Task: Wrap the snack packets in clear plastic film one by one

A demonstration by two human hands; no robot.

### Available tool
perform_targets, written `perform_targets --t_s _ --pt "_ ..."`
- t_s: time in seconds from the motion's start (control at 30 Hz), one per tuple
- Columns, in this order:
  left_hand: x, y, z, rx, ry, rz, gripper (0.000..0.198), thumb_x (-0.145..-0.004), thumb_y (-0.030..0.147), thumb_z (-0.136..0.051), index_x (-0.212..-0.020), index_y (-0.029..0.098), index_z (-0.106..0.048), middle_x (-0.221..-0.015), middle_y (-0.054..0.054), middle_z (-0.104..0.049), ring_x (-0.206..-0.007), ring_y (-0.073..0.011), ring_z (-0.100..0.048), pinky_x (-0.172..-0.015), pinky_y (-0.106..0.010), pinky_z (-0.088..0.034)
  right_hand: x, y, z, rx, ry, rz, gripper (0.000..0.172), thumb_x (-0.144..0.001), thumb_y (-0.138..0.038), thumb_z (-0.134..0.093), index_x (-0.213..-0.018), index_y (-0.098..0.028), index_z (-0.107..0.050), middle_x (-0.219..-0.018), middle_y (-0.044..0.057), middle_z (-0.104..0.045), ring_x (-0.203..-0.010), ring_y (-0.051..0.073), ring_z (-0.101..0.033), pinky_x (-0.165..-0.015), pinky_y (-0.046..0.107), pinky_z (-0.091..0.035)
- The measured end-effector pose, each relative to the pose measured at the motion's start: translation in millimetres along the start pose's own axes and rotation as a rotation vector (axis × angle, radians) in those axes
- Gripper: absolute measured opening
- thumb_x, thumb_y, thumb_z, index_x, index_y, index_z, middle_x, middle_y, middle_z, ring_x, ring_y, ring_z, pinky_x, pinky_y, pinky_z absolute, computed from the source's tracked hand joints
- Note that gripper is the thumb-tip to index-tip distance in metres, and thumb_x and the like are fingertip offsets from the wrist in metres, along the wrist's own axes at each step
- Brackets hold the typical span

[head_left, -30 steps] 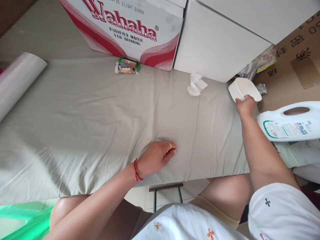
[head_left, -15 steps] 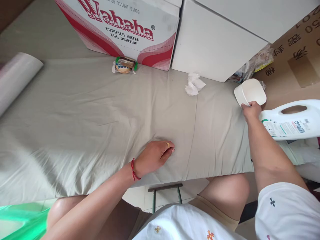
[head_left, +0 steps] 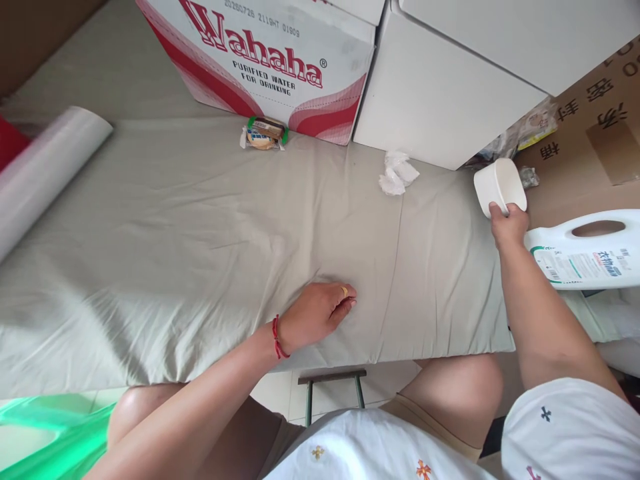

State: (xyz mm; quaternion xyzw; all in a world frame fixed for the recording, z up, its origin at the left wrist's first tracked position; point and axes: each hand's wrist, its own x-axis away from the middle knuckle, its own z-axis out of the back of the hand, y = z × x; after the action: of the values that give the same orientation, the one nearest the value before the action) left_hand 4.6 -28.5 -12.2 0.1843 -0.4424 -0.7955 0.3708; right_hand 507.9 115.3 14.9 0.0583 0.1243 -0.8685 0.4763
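At the right, my right hand grips a white plastic container by its near wall, thumb outside. The container is tilted, its open mouth turned to the right. My left hand, with a ring and a red cord bracelet, rests on the grey cloth near the front edge. Its fingers are curled in, and nothing shows between them. Crumpled white tissue lies on the cloth beyond it. Beside my right forearm is a white jug with a handle and a green-edged label.
A Wahaha water carton and a white box stand along the back. A wrapped snack lies before the carton. There is a plastic-film roll at left, a brown carton at right and a green bag below.
The container in my right hand has tipped, its mouth turning further to the right. My left hand stays put on the cloth. The whole view has shifted slightly.
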Motion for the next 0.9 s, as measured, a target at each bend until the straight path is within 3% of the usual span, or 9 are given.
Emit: perform_targets --t_s 0.17,0.43,0.67,0.8,0.9 --pt "-1 -1 -1.4 0.001 0.009 0.004 0.023 -0.101 0.025 -0.045 -0.086 0.02 -0.062 -0.076 -0.001 -0.067 -0.067 -0.0162 -0.057 -0.066 -0.03 -0.04 15 -4 -1 0.051 -0.023 0.055 0.023 -0.091 -0.037 -0.068 -0.079 -0.025 -0.052 -0.091 0.01 -0.065 -0.089 0.026 -0.055 -0.085 0.036 -0.039" --pt "-2 0 -0.2 0.005 -0.003 0.016 0.023 -0.101 0.025 -0.046 -0.085 0.021 -0.062 -0.074 -0.001 -0.066 -0.066 -0.0161 -0.057 -0.065 -0.029 -0.04 -33 -50 -26 0.102 -0.065 0.003 0.016 -0.098 -0.034 -0.062 -0.094 -0.019 -0.065 -0.091 0.01 -0.063 -0.08 0.023 -0.046 -0.08 0.035 -0.035" --pt "-1 1 -0.1 0.015 0.002 0.009 0.023 -0.101 0.023 -0.045 -0.087 0.02 -0.064 -0.077 -0.002 -0.068 -0.07 -0.0171 -0.06 -0.068 -0.03 -0.042 -55 -64 -30 0.084 -0.083 -0.04 0.021 -0.1 -0.032 -0.058 -0.105 -0.013 -0.067 -0.091 0.01 -0.059 -0.076 0.02 -0.034 -0.081 0.035 -0.031" --pt "-1 2 1.9 0.097 0.019 0.07 0.028 -0.101 0.023 -0.044 -0.112 0.017 -0.07 -0.077 -0.002 -0.068 -0.071 -0.0176 -0.062 -0.072 -0.03 -0.046 -51 -65 -27 0.043 -0.074 -0.047 0.03 -0.1 -0.035 -0.06 -0.118 -0.012 -0.064 -0.112 0.017 -0.056 -0.084 0.022 -0.039 -0.086 0.036 -0.032" --pt "0 5 6.4 0.198 0.049 0.129 0.039 -0.099 0.023 -0.044 -0.131 0.015 -0.065 -0.076 0.0 -0.066 -0.064 -0.015 -0.057 -0.067 -0.029 -0.046 -30 -59 -22 -0.005 -0.022 -0.02 0.052 -0.096 -0.031 -0.064 -0.14 -0.009 -0.05 -0.14 0.027 -0.043 -0.102 0.024 -0.048 -0.092 0.034 -0.034"
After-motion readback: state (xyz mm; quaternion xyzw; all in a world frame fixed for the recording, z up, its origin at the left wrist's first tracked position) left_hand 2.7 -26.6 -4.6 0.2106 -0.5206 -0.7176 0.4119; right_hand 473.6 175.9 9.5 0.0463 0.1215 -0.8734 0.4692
